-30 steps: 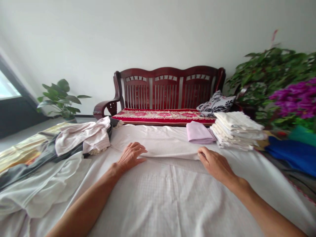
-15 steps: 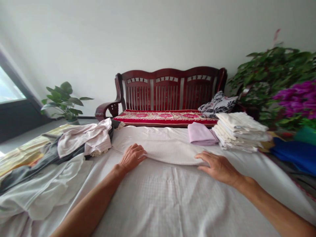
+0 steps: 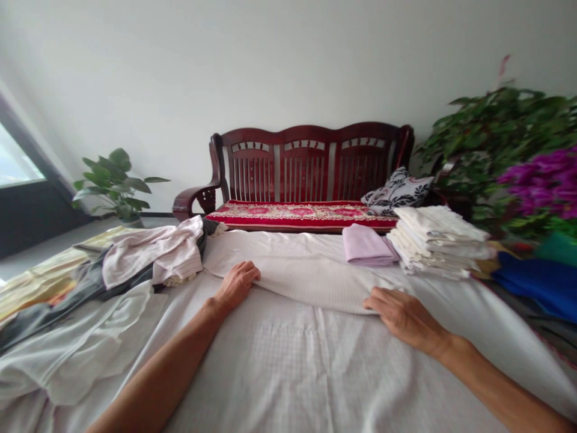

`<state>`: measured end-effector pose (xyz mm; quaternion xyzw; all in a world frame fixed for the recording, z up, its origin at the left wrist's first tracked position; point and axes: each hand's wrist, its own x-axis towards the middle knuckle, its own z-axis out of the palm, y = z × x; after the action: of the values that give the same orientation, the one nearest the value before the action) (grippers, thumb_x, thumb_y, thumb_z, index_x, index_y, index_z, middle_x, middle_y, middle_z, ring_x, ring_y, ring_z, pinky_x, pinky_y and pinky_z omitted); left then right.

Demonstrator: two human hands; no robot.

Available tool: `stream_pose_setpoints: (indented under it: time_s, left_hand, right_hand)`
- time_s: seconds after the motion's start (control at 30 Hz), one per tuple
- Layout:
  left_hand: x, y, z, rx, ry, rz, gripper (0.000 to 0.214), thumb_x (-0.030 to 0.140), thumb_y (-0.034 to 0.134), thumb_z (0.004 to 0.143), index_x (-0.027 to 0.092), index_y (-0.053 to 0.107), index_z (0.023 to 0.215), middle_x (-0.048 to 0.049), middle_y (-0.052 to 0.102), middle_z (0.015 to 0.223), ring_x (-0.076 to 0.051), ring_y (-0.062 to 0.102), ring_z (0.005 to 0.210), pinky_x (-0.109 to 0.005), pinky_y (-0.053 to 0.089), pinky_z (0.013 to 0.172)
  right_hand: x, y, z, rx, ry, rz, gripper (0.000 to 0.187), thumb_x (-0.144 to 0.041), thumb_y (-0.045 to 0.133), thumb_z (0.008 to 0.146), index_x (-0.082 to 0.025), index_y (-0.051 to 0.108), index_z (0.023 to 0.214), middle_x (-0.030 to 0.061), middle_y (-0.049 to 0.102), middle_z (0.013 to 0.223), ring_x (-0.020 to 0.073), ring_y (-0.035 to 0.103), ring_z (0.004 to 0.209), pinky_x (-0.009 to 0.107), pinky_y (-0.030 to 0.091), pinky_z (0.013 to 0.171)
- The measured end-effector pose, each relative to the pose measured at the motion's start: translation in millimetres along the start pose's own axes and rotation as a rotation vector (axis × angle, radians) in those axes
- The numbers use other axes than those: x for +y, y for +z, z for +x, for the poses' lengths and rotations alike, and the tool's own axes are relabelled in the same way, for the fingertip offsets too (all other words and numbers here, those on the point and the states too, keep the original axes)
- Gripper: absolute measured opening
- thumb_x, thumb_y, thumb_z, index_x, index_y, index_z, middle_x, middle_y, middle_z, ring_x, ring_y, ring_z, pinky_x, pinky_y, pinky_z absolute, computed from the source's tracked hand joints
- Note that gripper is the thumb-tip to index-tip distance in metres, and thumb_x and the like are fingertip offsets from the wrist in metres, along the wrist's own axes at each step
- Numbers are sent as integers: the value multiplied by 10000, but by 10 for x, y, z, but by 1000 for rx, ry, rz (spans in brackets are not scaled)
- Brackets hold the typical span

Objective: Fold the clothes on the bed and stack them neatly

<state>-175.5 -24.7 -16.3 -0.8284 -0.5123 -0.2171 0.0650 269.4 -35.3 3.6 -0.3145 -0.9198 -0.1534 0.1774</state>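
A folded white ribbed garment (image 3: 311,284) lies flat across the white sheet (image 3: 293,361) in front of me; its exact kind is hard to make out. My left hand (image 3: 238,281) is closed on the near edge at its left part, fingers bent over the fabric. At the right end, my right hand (image 3: 401,310) grips the near edge between thumb and fingers. Between my hands the edge sags slightly toward me. Just beyond my right hand sit a folded lilac cloth (image 3: 367,245) and a stack of folded white cloths (image 3: 437,243).
To the left lies a loose heap of clothes (image 3: 153,249), with a sheer white garment (image 3: 85,343) nearer me. Behind the sheet stands a dark red wooden bench (image 3: 302,162) with a patterned cushion (image 3: 399,191). Blue fabric (image 3: 536,285) and purple flowers (image 3: 545,180) are at the right.
My left hand has shifted slightly left along the garment's edge. My right hand has moved right and a little nearer, closing on the edge and drawing its right end toward me.
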Motion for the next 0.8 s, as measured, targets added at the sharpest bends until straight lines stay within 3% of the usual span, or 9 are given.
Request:
stream_pose_setpoints:
  time_s: [0.27,0.53,0.8]
  left_hand:
    - [-22,-21,15,47,-45,179,242,49,517,844,229,670,893,-66,646,924,-229,579,906,-344,448,822]
    - [-13,-103,-17,-62,-29,83,331,-3,467,819,238,673,912,-44,665,945,-206,591,926,-293,475,778]
    - [102,-308,-104,-184,-53,82,402,39,529,800,233,693,1113,-61,705,1087,-225,659,999,-313,521,830]
  right_hand:
    - [4,18,-9,51,38,-73,287,-14,482,862,-227,673,890,28,620,812,181,606,742,291,407,674]
    - [2,36,-43,14,29,-81,281,-25,495,863,-239,671,910,28,612,836,187,590,757,298,399,684]
    - [4,-95,-98,-25,21,-65,357,-11,502,837,-253,693,1019,36,623,884,203,584,831,316,420,745]
